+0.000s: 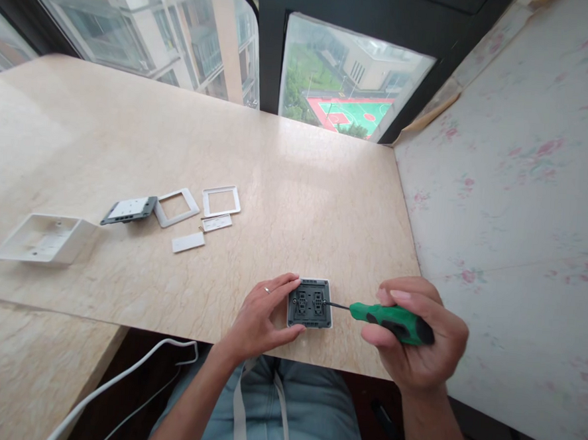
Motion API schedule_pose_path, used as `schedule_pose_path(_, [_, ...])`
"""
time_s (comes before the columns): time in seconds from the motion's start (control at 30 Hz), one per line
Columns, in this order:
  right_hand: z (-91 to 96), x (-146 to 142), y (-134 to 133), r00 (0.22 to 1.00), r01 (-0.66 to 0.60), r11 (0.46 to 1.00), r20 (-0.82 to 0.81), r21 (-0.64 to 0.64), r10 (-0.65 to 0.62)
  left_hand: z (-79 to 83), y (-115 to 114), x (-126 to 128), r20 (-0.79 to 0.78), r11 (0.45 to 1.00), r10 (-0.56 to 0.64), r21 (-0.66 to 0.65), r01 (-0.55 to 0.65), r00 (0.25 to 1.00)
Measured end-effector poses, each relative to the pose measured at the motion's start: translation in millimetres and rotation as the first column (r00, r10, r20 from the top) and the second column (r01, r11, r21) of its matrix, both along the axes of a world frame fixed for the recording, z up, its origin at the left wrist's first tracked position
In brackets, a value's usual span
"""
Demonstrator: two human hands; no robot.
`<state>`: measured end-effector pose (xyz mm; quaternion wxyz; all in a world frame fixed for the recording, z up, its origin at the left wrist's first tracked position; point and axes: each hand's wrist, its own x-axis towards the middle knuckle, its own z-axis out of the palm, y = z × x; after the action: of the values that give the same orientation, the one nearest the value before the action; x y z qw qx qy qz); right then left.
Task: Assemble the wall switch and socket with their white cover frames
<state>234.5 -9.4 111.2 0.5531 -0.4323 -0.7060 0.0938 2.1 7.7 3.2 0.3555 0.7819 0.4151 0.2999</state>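
A grey switch module (310, 303) lies back side up near the front edge of the marble table (286, 186). My left hand (263, 318) grips its left side, thumb below and fingers above. My right hand (416, 334) is closed round a green and black screwdriver (390, 319), whose thin metal tip touches the module's right part.
On the left of the table lie a white wall box (44, 238), another grey switch module (129, 210), two white square frames (176, 207) (221, 201) and two small white rocker plates (188, 242). A floral wall stands at the right. A white cable (130, 369) hangs below the table.
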Motion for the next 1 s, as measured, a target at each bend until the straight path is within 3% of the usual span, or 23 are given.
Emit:
schedule_pose_path(0.2, [0.8,-12.9,0.9,0.966,-0.135,0.983,-0.237,-0.122,0.103,-0.2,0.4,0.3,0.000,1.000,-0.003,0.007,0.003,1.000])
schedule_pose_path(0.5, [2.2,-8.1,-9.7,0.904,-0.313,0.914,-0.377,-0.258,0.203,-2.0,0.5,0.5,0.006,1.000,0.002,0.007,-0.003,1.000])
schedule_pose_path(0.8, [5.4,8.1,-15.6,0.959,-0.236,0.932,-0.223,-0.275,0.177,-1.6,0.5,0.4,0.003,1.000,0.000,-0.002,0.000,1.000])
schedule_pose_path(1.0, [3.5,14.9,-3.1,0.998,-0.055,0.997,0.032,-0.057,0.057,-1.5,0.6,0.3,0.010,1.000,0.000,0.003,0.000,1.000])
